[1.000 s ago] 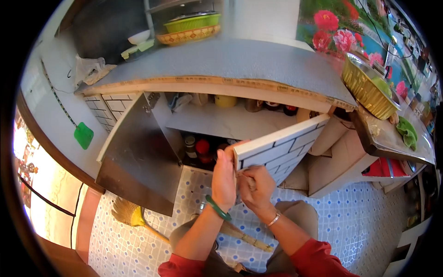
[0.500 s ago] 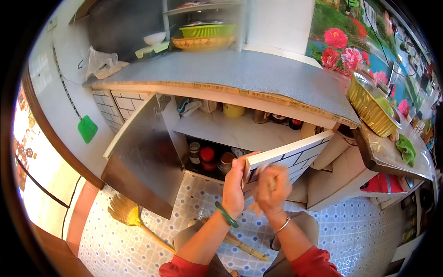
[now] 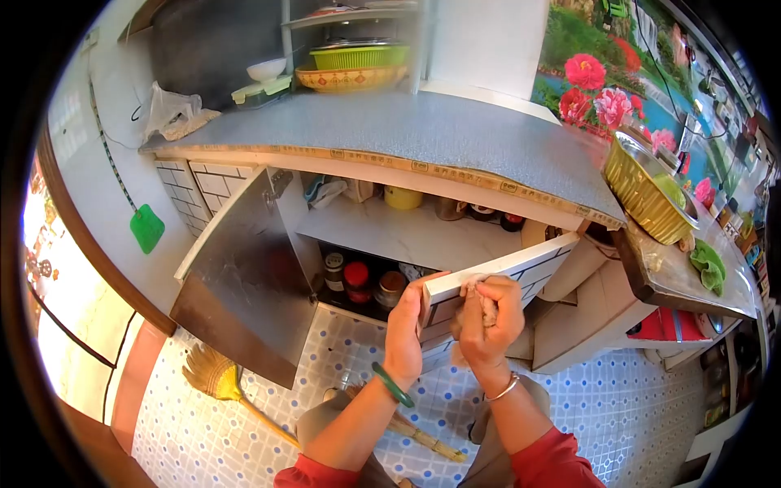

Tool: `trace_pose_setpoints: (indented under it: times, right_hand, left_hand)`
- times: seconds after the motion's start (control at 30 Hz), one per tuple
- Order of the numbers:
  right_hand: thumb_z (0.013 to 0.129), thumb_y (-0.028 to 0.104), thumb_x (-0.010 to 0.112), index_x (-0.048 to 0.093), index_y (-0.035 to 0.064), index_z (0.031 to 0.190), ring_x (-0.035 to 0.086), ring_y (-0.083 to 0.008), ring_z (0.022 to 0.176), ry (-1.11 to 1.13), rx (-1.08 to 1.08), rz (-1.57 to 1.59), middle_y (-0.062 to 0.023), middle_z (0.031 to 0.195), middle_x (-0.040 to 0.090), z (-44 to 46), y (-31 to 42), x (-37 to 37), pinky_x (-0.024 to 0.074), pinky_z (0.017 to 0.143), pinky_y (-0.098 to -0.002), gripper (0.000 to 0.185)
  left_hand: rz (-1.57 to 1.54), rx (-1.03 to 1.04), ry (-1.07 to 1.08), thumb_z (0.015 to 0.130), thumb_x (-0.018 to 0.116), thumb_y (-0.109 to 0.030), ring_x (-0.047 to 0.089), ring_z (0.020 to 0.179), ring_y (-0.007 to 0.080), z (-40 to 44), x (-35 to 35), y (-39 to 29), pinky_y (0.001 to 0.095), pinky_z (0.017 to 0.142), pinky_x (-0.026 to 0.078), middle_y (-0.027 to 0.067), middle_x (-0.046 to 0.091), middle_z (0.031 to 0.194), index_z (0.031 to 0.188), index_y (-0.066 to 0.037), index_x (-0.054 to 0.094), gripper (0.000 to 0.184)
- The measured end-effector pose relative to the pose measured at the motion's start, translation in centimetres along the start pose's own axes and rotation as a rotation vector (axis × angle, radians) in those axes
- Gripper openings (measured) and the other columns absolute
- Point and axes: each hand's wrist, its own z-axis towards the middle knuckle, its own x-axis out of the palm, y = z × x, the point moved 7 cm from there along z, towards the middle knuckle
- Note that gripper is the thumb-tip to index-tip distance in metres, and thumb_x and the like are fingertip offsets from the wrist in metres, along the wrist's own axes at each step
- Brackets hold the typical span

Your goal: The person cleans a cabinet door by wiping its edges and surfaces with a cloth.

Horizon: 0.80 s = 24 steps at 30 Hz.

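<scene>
My left hand (image 3: 403, 335) grips the free edge of the right cabinet door (image 3: 533, 265), which has a white brick pattern and stands open. Some of its fingers are hidden behind the panel. Pressed to the patterned face near the top corner, my right hand (image 3: 498, 332) is closed on a pale, crumpled cloth (image 3: 488, 311). Most of the cloth is covered by the fingers. Beyond the door lie the cabinet's white shelf (image 3: 399, 229) and, below it, several jars, one with a red lid (image 3: 356, 275).
The left cabinet door (image 3: 244, 281) hangs open with its dark inner side showing. A broom (image 3: 218, 374) lies on the tiled floor, and another bundle of straw (image 3: 423, 437) is between my legs. A gold basin (image 3: 647, 195) and a green cloth (image 3: 708, 267) rest on the right counter.
My right hand, blurred earlier, has moved slightly up along the door face and now shows sharply with the cloth. My left hand still holds the door edge. The view has shifted slightly.
</scene>
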Motion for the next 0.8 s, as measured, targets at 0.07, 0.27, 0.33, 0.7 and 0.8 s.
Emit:
trace_pose_setpoints:
  times: [0.07,0.27,0.33,0.7,0.8]
  right_hand:
    - [0.081,-0.004,0.068,0.058,0.0030,0.085,0.061,-0.0295,0.068,-0.021,0.009,0.047,-0.0136,0.082,0.062,-1.8,-0.9,0.4,0.0487,0.062,-0.0344,0.012]
    - [0.081,-0.005,0.068,0.058,0.0020,0.086,0.061,-0.0273,0.068,0.103,0.078,0.006,-0.0132,0.082,0.062,-3.5,-0.7,0.3,0.0498,0.063,-0.0330,0.013]
    - [0.080,-0.005,0.068,0.058,0.0020,0.087,0.061,-0.0270,0.069,0.056,0.081,0.020,-0.0134,0.083,0.062,-1.1,-0.2,-0.2,0.0499,0.063,-0.0329,0.014]
    - [0.079,-0.007,0.067,0.059,0.0019,0.089,0.062,-0.0268,0.076,0.069,0.091,0.006,-0.0149,0.087,0.063,-2.0,-1.8,-0.8,0.0508,0.069,-0.0326,0.016]
    - [0.082,-0.009,0.062,0.057,0.0002,0.091,0.061,-0.0244,0.078,-0.022,0.186,0.019,-0.0137,0.091,0.063,0.3,-2.7,-2.0,0.0501,0.072,-0.0318,0.013]
  left_hand:
    - [0.006,0.018,0.006,0.107,0.029,-0.038,0.054,0.118,0.0178,0.5,-0.3,0.0,0.0318,0.106,0.038,0.0109,0.057,0.127,0.133,0.003,0.049,0.053]
    - [-0.030,0.016,0.014,0.107,0.029,-0.037,0.054,0.117,0.0177,0.6,-0.3,0.1,0.0310,0.106,0.038,0.0115,0.057,0.126,0.133,0.003,0.049,0.052]
    - [-0.038,0.021,0.010,0.108,0.029,-0.037,0.054,0.118,0.0180,0.2,-0.1,0.1,0.0311,0.107,0.037,0.0121,0.056,0.127,0.134,0.004,0.048,0.052]
    - [0.064,0.015,0.011,0.106,0.027,-0.043,0.052,0.122,0.0190,0.4,0.1,-0.5,0.0343,0.108,0.035,0.0104,0.058,0.128,0.132,0.001,0.052,0.056]
    - [0.066,0.006,-0.002,0.106,0.028,-0.042,0.052,0.122,0.0192,0.1,0.2,-0.2,0.0344,0.108,0.036,0.0105,0.058,0.129,0.132,0.000,0.052,0.055]
